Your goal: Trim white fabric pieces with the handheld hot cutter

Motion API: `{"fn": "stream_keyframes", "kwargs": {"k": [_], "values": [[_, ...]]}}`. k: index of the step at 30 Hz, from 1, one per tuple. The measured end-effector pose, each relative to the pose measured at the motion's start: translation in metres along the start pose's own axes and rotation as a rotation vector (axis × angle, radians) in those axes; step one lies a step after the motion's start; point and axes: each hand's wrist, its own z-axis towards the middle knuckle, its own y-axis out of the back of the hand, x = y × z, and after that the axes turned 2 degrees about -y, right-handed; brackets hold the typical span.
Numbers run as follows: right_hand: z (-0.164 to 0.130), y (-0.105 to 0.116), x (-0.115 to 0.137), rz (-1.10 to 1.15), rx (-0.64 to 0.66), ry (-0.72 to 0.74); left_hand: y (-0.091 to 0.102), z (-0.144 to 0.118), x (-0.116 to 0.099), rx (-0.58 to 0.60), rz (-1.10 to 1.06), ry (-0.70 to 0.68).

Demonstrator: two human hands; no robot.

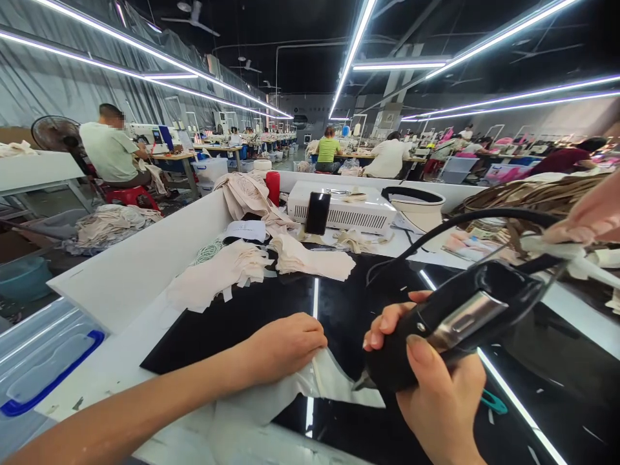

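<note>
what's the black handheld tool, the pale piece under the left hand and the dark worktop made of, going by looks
Black handheld tool: matte black plastic body with a shiny metal plate that glints.
Pale piece: thin fabric, probably; it lies limp and creased.
Dark worktop: glossy, perhaps glass or polished plastic, since it mirrors the ceiling lights.

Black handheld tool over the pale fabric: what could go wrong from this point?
1. The left hand presses the pale fabric piece close to where the black handheld tool in the right hand meets it, so the fingers could be caught.
2. The tool's black cord loops over the table toward stacked fabric pieces and may snag or drag them.
</note>
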Motion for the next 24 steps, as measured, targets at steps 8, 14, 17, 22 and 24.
{"fn": "stream_keyframes", "kwargs": {"k": [8,14,17,22,24], "values": [[-0.004,0.002,0.004,0.007,0.031,0.024,-0.002,-0.012,0.007,-0.072,-0.107,-0.002],[-0.006,0.0,0.009,-0.001,0.016,0.021,0.0,-0.022,0.006,-0.088,-0.138,-0.005],[-0.007,-0.002,0.012,0.002,-0.011,0.016,0.001,-0.028,0.005,-0.091,-0.133,-0.013],[-0.005,-0.004,0.018,0.009,-0.018,-0.023,0.002,-0.036,0.001,-0.094,-0.122,-0.018],[-0.003,-0.005,0.02,0.011,-0.024,-0.041,0.0,-0.038,-0.001,-0.111,-0.12,-0.02]]}}
